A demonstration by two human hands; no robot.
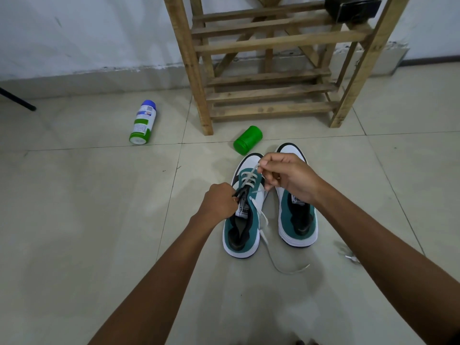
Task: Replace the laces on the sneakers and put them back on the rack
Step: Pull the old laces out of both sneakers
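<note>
Two white, teal and black sneakers stand side by side on the tiled floor, toes toward the wooden rack (199,78). The left sneaker (242,227) carries a white lace (250,179) through its lower eyelets; one loose end trails over the floor by its heel. My left hand (220,202) grips the black edge by the tongue of that sneaker. My right hand (286,176) pinches the white lace above the toe end. The right sneaker (298,220) shows no lace and is partly hidden under my right hand.
A green lid (247,140) lies on its side just beyond the sneakers. A spray can (143,122) lies on the floor to the left. A dark object (352,7) sits on the rack's upper shelf. Another lace end (349,256) lies by my right forearm.
</note>
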